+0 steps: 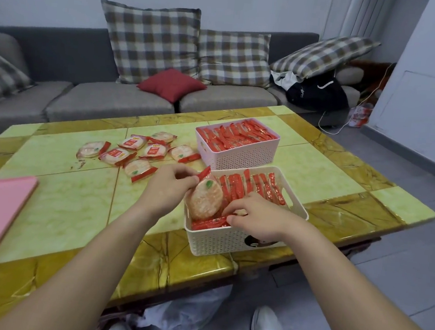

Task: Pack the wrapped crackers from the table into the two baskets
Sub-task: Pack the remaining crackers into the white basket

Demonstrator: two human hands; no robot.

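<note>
Hands pinch one wrapped cracker (205, 199), left hand (168, 184) topside, right hand (256, 217) below; I log it standing tilted, left end of near basket (230, 241).

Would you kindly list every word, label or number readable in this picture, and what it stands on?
No text is legible.
Red labels on the wrapped crackers: printed characters, too blurred to read.
White script on the black garment on the sofa: too small to read.
Dark sticker on the cream basket: no readable text.
</note>
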